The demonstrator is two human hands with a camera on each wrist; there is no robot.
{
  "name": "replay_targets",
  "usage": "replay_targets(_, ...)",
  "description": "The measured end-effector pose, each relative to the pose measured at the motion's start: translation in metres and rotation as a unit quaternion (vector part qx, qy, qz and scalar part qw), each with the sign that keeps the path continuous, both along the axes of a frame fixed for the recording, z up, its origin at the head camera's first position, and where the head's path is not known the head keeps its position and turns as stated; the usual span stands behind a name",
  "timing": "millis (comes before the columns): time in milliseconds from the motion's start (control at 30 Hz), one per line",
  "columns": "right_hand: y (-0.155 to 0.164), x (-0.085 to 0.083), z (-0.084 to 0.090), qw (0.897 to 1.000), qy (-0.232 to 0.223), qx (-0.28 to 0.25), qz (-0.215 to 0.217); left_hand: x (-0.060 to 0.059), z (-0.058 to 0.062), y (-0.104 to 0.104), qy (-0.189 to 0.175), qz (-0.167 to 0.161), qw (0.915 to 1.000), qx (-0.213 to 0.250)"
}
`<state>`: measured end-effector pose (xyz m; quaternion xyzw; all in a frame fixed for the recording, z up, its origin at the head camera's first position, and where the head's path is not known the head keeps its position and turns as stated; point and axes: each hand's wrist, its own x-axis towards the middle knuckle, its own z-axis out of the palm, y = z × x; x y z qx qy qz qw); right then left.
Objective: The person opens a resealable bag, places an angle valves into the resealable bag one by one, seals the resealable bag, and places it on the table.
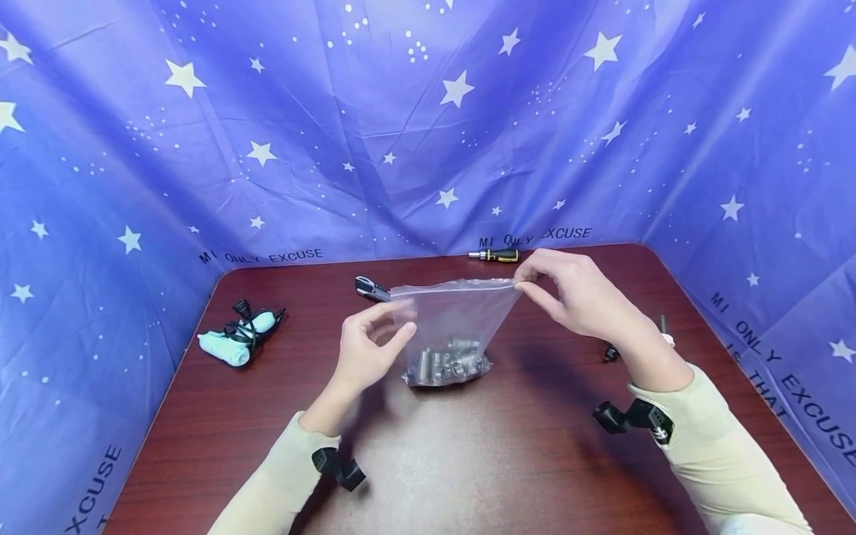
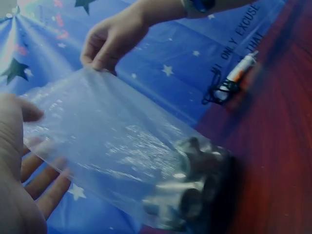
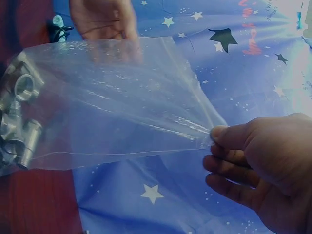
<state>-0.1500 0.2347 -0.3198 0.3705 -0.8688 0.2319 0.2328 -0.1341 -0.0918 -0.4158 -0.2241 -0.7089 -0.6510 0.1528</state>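
Clear plastic bag (image 1: pixel 455 316) — held upright over the middle of the dark red table (image 1: pixel 468 461), its bottom resting on the tabletop and weighted by a cluster of metal sockets (image 1: pixel 446 364). The right hand (image 1: pixel 575 297) pinches the bag's top right corner between thumb and forefinger; the right wrist view shows the thumb pressed on the film with the other fingers (image 3: pixel 229 170) curled beneath it. The left hand (image 1: pixel 368 349) is at the bag's upper left edge, palm turned toward the film; in the left wrist view its fingers (image 2: pixel 41 178) lie nearly straight behind the plastic and its thumb lies in front, so the film runs between them — whether it actually presses the bag cannot be told. The film is stretched taut between the two hands, and the sockets (image 2: pixel 195 185) sit bunched in the lowest corner.

Surroundings: a dark clip-like tool (image 1: pixel 371 288) lies just behind the bag's left top corner; a screwdriver with a yellow-and-black handle (image 1: pixel 495 255) lies at the table's far edge; a pale green device wrapped in a black cord (image 1: pixel 241 336) lies well apart on the left; a small dark item (image 1: pixel 610 352) sits just past the right wrist. A blue star-printed cloth (image 1: pixel 428 111) encloses the table on three sides.
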Motion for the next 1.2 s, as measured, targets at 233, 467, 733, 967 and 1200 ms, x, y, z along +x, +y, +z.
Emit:
replay_targets(233,-0.002,-0.004,-0.016,0.996,-0.048,-0.076,-0.027,-0.004,-0.004,0.002,-0.034,0.015,0.9993,0.006)
replay_targets(467,-0.006,-0.007,-0.053,0.978,-0.161,-0.133,-0.027,-0.008,-0.004,0.005,-0.042,0.015,0.9989,0.017)
replay_targets(733,-0.019,-0.011,-0.092,0.954,-0.264,-0.139,-0.023,-0.012,-0.003,0.008,-0.049,0.004,0.9980,0.040)
replay_targets(967,-0.026,-0.016,-0.094,0.953,-0.260,-0.154,-0.015,-0.013,-0.013,0.005,-0.061,0.000,0.9976,0.034)
replay_targets(1200,-0.031,-0.019,-0.090,0.954,-0.255,-0.153,-0.029,-0.010,-0.039,-0.005,-0.080,-0.056,0.9942,-0.044)
